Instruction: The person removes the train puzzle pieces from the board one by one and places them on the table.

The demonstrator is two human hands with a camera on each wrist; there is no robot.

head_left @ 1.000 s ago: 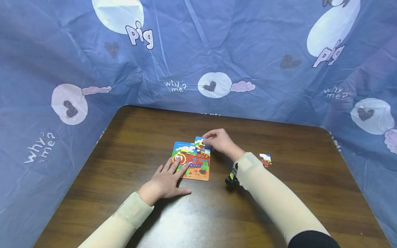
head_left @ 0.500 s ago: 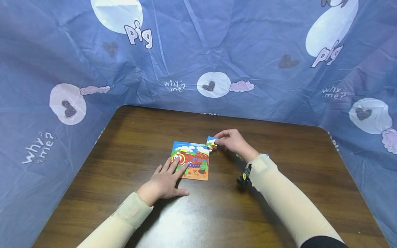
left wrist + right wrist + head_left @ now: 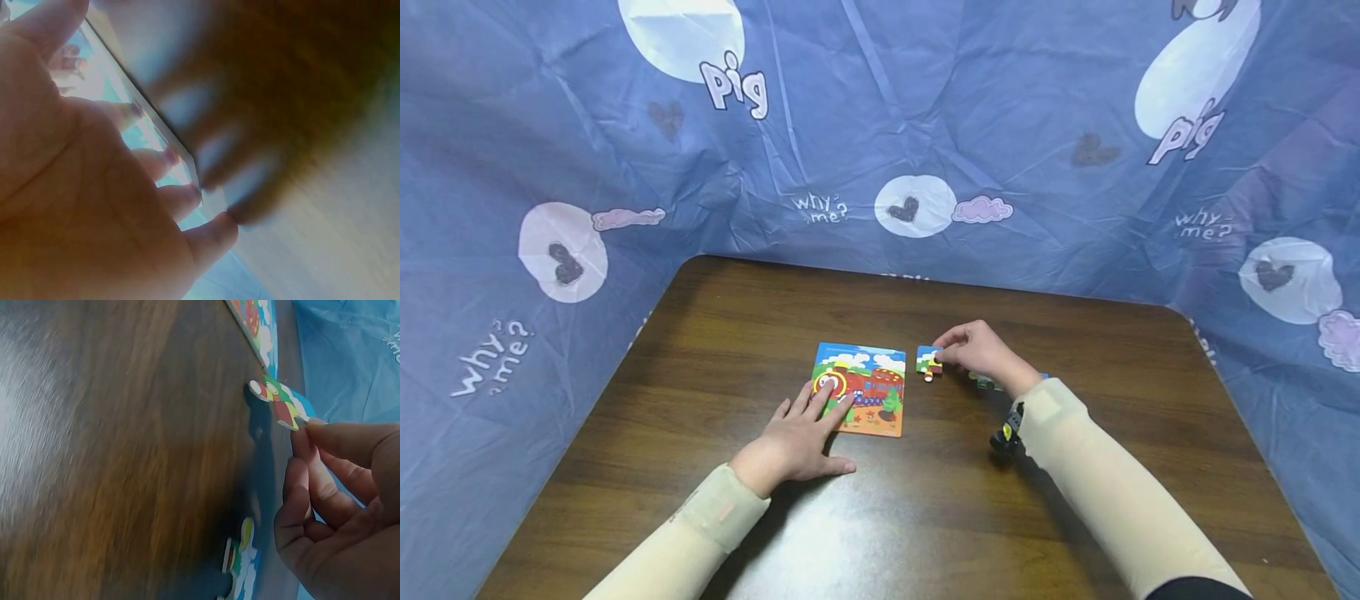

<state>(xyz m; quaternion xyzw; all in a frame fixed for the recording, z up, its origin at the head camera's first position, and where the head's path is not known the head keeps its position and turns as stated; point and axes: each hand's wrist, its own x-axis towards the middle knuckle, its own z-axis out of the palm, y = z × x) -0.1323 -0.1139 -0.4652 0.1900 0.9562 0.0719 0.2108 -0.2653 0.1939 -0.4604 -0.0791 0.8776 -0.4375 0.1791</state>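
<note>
A square picture board [image 3: 886,367] with a red train, clouds and a tree lies flat on the wooden table. My left hand [image 3: 797,440] rests on its lower left corner, fingers spread and straight. Just right of the board, my right hand [image 3: 979,350] pinches a jigsaw piece [image 3: 927,362] by its edge, between thumb and forefinger. In the right wrist view this piece [image 3: 279,402] is held above the table, casting a shadow, with blue, green, red and yellow print. Another jigsaw piece [image 3: 244,557] lies below the right hand, partly cut off by the frame.
Beside the right wrist, loose pieces [image 3: 983,381] lie on the table [image 3: 760,308], partly covered by the hand and forearm. A blue printed sheet [image 3: 820,150] hangs behind the table and along its sides. A black wrist device [image 3: 1007,433] hangs under the right wrist.
My right hand has moved right, carrying the jigsaw piece from over the board's upper right corner to beside it, uncovering that corner. The left hand has stayed in place.
</note>
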